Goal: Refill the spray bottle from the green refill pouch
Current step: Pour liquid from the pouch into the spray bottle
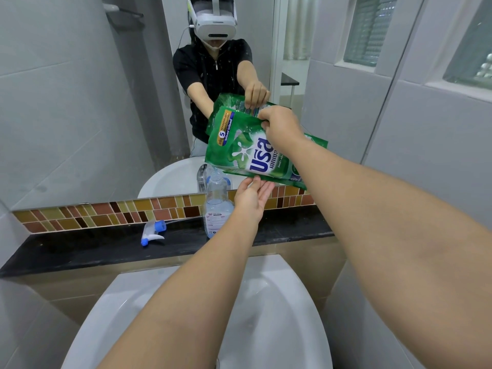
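The green refill pouch (247, 147) is tilted on its side above the clear spray bottle (217, 206), its lower left corner right over the bottle's open neck. My right hand (282, 129) pinches the pouch's raised top edge. With straight fingers, my left hand (251, 201) touches the pouch's lower edge from below, just right of the bottle. The bottle stands upright on the black ledge (106, 246) and holds pale blue liquid in its lower part. Its blue-and-white spray head (153, 231) lies unscrewed on the ledge to the left.
A white sink basin (279, 302) sits below the ledge, under my arms. Above a strip of brown mosaic tiles (106, 213), a wall mirror (159, 89) reflects a person in a headset. Grey tiled walls close in left and right.
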